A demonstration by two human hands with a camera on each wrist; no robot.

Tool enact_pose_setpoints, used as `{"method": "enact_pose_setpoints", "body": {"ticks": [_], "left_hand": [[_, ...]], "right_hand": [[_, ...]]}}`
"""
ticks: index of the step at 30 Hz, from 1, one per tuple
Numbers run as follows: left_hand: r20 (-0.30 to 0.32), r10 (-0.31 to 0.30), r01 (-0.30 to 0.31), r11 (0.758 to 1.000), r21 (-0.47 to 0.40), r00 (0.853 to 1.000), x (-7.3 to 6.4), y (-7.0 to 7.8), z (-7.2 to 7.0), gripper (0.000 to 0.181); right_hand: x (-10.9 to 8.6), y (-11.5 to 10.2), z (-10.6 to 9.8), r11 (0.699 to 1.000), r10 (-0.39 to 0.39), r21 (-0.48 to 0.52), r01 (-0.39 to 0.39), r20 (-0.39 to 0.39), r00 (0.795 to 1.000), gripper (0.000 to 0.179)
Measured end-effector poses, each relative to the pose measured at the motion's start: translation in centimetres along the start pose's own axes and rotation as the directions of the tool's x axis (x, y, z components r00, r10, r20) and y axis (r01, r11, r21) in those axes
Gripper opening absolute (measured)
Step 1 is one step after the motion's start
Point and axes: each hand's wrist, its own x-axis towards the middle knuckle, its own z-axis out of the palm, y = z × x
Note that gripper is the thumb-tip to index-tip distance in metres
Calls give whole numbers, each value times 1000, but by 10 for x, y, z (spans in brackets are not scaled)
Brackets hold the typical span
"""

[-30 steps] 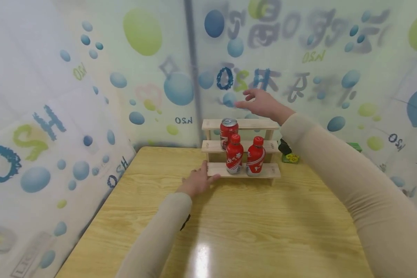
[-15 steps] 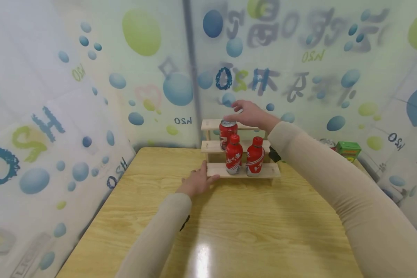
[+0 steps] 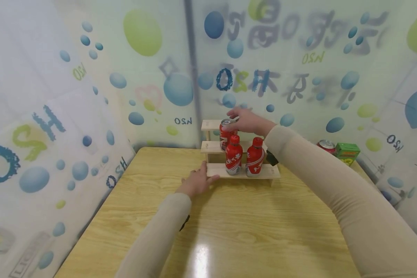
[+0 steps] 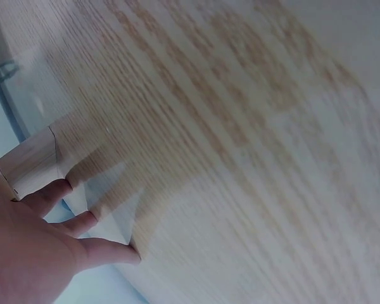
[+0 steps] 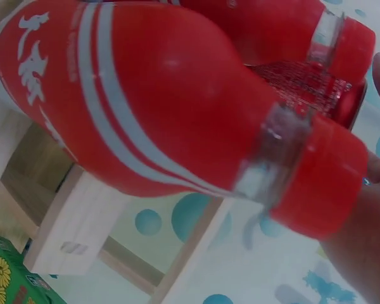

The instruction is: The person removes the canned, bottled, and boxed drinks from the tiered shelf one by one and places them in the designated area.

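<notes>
A red drink can [image 3: 224, 139] stands on the middle step of a small three-step wooden shelf [image 3: 213, 168]. My right hand [image 3: 248, 121] is at the can's top, thumb in front and fingers curled round behind; the far fingertips are hidden. Two red bottles, a left one [image 3: 234, 156] and a right one [image 3: 255, 158], stand upright on the lowest step. In the right wrist view a bottle [image 5: 171, 95] fills the foreground and partly hides the can. My left hand [image 3: 195, 182] rests with spread fingers at the left end of the lowest step, touching the table [image 4: 196, 126].
To the right, behind my right sleeve, stand another can [image 3: 326, 145] and a green box [image 3: 347, 151]. The right wrist view shows a green box with yellow flowers [image 5: 6, 278] beside the shelf. A patterned curtain wall [image 3: 153, 88] borders the table's back and left.
My right hand has come down and left from above the shelf to the can's top. The can and green box at the right have come into view. My left hand has stayed put.
</notes>
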Motion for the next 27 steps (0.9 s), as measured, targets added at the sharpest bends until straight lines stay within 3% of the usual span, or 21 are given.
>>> {"method": "enact_pose_setpoints", "body": {"ticks": [8,20,27], "left_hand": [[3,-6,6,1000,1,1000,3,-1,2,108],[1,-3,3,1000,1,1000,4,1,-2,106],[17,-15,15,1000,-10,1000,2,0,-2,106]], "right_hand": [[5,9,8,996,30,89,-30,-7,1000,60],[10,12,3,974,93,209,-87,-16,996,61],[9,10,9,974,115,205,-100,-62,991,59]]}}
